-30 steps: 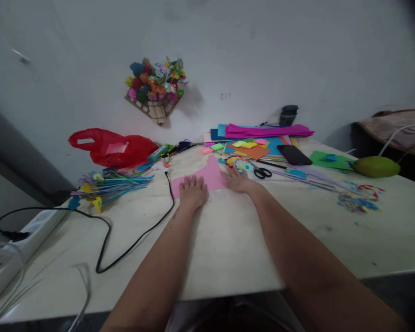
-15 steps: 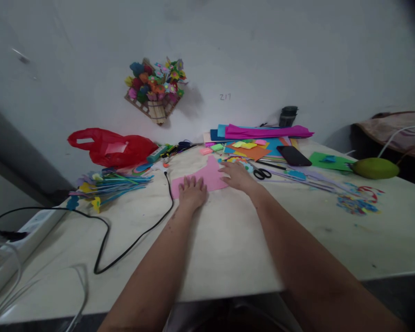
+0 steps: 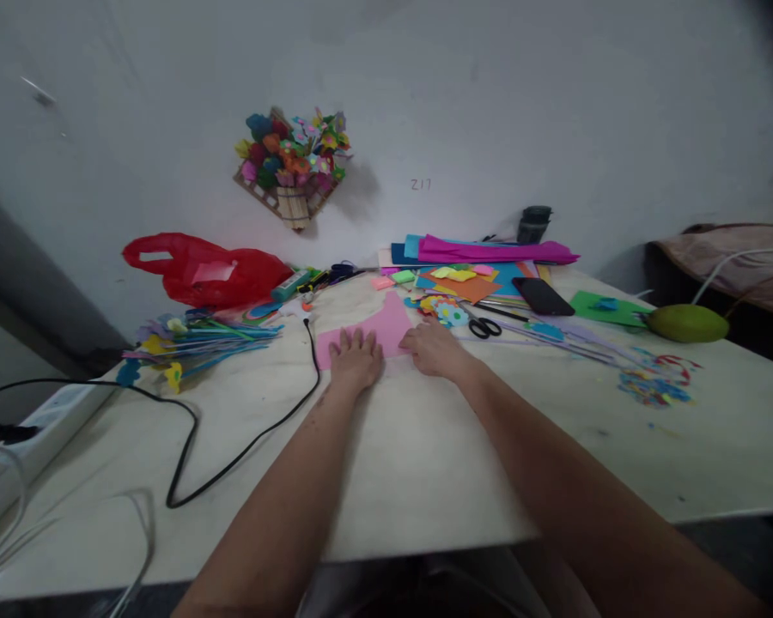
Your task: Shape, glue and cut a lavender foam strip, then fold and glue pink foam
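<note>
A pink sheet of paper or foam (image 3: pixel 390 322) with an uneven cut edge lies flat on the table before me. My left hand (image 3: pixel 356 359) rests on its lower left part, palm down with the fingers spread. At the sheet's right corner is my right hand (image 3: pixel 433 348), its thumb and fingers drawn together on the edge. Just beyond that hand lie scissors with black handles (image 3: pixel 484 327) and a cluster of colourful paper flowers (image 3: pixel 447 311).
A black cable (image 3: pixel 190 446) loops across the table's left side near paper flowers on stems (image 3: pixel 206 343) and a red plastic bag (image 3: pixel 225 275). Coloured sheets (image 3: pixel 489 251), a phone (image 3: pixel 542 296), a green oval object (image 3: pixel 688 323) and paper scraps (image 3: pixel 654 386) lie to the right.
My right hand has shifted left and slightly nearer, and its spread fingers have closed at the sheet's right edge. The left hand stays on the sheet. The view has tilted slightly.
</note>
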A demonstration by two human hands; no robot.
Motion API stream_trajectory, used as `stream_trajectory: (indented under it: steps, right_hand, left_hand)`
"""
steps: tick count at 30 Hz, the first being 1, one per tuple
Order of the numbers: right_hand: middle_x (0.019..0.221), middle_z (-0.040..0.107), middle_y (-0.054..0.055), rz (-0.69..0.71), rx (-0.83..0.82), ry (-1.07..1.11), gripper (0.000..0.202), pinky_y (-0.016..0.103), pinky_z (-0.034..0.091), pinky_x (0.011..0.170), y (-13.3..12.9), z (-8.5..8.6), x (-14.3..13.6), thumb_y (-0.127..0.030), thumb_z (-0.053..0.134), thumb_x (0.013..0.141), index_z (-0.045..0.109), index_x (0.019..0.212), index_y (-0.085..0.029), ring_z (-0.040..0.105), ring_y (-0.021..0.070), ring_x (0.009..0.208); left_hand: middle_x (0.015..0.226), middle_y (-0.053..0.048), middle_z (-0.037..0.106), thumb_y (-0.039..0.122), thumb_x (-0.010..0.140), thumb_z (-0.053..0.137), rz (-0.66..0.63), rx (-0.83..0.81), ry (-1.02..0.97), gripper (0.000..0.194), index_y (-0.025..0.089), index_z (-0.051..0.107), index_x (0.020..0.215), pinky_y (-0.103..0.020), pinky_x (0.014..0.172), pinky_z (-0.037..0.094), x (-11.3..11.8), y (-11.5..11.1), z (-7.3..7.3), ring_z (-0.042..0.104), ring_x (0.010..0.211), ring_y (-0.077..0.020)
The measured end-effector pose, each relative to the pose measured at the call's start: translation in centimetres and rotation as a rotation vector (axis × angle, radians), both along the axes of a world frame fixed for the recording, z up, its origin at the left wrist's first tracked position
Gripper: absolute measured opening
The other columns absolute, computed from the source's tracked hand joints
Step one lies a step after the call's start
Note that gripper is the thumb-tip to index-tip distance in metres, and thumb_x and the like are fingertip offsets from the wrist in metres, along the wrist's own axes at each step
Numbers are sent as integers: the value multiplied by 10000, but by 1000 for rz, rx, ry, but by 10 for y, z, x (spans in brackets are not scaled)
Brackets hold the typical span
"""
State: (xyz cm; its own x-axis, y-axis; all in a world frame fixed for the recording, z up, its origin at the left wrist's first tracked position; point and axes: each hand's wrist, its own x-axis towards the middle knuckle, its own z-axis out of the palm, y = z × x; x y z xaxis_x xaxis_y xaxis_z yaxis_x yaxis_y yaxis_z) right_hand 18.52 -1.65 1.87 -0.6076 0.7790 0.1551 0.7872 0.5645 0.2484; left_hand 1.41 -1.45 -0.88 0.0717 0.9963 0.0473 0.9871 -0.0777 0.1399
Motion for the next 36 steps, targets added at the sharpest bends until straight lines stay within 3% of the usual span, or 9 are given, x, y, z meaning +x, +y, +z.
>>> stream_trajectory:
  steps: [8,23,27,30,33,36]
  right_hand:
    - [1002,653,109,10,11,14,317,337,315,847,3,-6,8,-139,380,872,648,1039,-165,561,207,949]
    - [960,657,101,69,85,-15,279,334,330,795,9,-15,3,-145,416,878,656,1016,-180,555,219,925]
    - [980,648,104,67,76,12,296,329,330,807,8,-15,4,-129,398,878,661,1010,-168,547,214,934]
    - [1039,626,105,44,69,35,305,321,331,819,8,-14,5,-129,391,878,666,1004,-172,532,208,962]
    - [1034,617,108,2,36,47,316,311,333,829,7,-13,6,-149,384,885,666,1022,-184,521,206,967]
    - [1007,615,113,-32,-4,54,332,312,331,843,6,-13,7,-175,363,899,668,1029,-189,514,207,959]
  left_hand:
    - [1484,-22,158,488,864,139,2,-1,-17,577,289,234,1397,-566,1047,87,-1,1,-1,26,1350,-321]
    - [1481,-32,175,502,873,163,-19,69,-55,563,292,255,1387,-568,1031,147,-2,-2,1,96,1350,-308]
    - [1400,-37,370,475,860,325,-124,267,-139,483,247,469,1260,-426,1051,230,-4,-3,8,287,1293,-239]
    - [1150,-45,594,445,810,472,-233,334,-201,349,226,634,1029,-320,974,338,-4,-4,12,489,1094,-193]
    - [937,-42,653,420,766,549,-231,307,-235,260,227,676,884,-300,854,408,-5,-4,12,551,941,-189]
    - [852,-33,654,368,758,565,-207,268,-262,203,222,679,841,-277,740,433,-8,-2,10,572,843,-177]
